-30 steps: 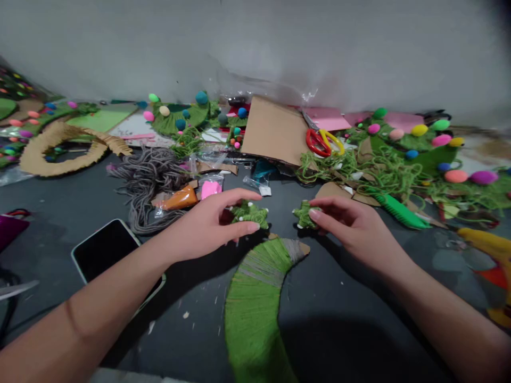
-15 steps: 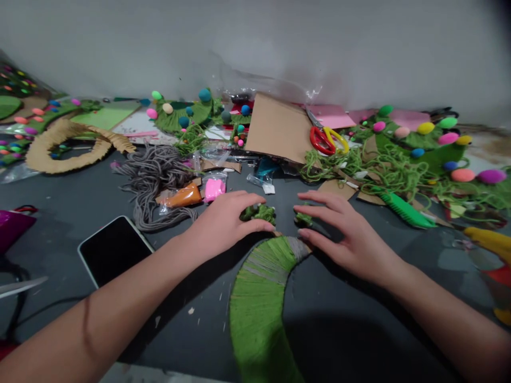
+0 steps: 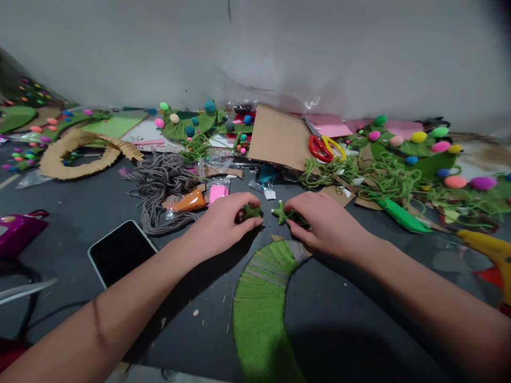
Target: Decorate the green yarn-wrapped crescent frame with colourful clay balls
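Beyond the end of a curved form wrapped in green yarn (image 3: 259, 303), my two hands are side by side, low over the dark table. My left hand (image 3: 217, 223) curls its fingers and thumb around a small fuzzy green piece (image 3: 251, 211), mostly hidden by the fingers. My right hand (image 3: 323, 218) closes on a fuzzy green star-shaped piece (image 3: 281, 213) with pale tips; darker green shows under its fingers. The wrapped form lies flat, with grey yarn and bare cardboard at its far end.
Grey yarn (image 3: 162, 181) and a phone (image 3: 122, 252) lie to the left. Behind are a cardboard sheet (image 3: 277, 138), red-and-yellow scissors (image 3: 325, 148) and a ruffled tan ring (image 3: 75, 170). At right are green yarn scraps (image 3: 387, 175), a green comb (image 3: 403, 215) and a yellow glue gun (image 3: 487, 250).
My right hand has gone from spread fingers to closing on the star-shaped piece, which now shows more clearly. My left hand has drawn slightly back left. The view has shifted slightly.
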{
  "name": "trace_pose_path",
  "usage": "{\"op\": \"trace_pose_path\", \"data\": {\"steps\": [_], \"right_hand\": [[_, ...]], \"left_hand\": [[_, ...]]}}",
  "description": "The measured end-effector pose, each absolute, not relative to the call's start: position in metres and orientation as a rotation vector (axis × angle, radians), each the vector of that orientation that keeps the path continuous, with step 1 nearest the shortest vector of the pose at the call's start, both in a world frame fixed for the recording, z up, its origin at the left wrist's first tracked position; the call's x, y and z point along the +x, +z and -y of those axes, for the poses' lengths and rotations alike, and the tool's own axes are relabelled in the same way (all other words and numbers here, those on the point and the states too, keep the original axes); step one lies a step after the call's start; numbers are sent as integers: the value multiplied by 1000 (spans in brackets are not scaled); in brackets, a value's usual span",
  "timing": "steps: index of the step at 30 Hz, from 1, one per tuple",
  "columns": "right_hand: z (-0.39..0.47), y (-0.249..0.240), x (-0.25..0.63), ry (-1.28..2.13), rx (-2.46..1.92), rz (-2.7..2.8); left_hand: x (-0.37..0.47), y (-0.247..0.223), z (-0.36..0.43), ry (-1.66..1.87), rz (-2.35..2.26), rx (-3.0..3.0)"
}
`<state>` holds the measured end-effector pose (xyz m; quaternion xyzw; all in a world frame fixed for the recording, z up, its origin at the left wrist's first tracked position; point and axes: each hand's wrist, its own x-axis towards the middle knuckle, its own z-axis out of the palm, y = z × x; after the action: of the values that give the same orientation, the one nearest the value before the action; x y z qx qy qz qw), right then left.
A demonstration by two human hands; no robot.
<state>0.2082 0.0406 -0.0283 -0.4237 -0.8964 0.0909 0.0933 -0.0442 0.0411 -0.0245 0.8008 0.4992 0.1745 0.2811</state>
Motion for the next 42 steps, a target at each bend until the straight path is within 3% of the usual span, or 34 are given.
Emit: {"op": "trace_pose_path", "data": {"steps": [11,17,23,34,39,42], "right_hand": [[-40,-44,254,381,-1181,2537],[-32,-24,224,337,-1154,2399],[-35,-16,166,559,-1342,2521],[-43,-16,161,1164,-1336,1998],[-49,-10,185,1107,-1347,2011],[-63,0,218,867,-1482,1922]], "left_hand": [[-56,-12,-36,272,-1515,2383],[-59,-11,-36,132,-1443,2400],[-63,-18,-41,342,-1312,2340],[-61,-12,-41,669,-1256,2259],[-62,-14,-40,597,-1290,2287],[-62,-17,-39,466,-1323,2316]]}}
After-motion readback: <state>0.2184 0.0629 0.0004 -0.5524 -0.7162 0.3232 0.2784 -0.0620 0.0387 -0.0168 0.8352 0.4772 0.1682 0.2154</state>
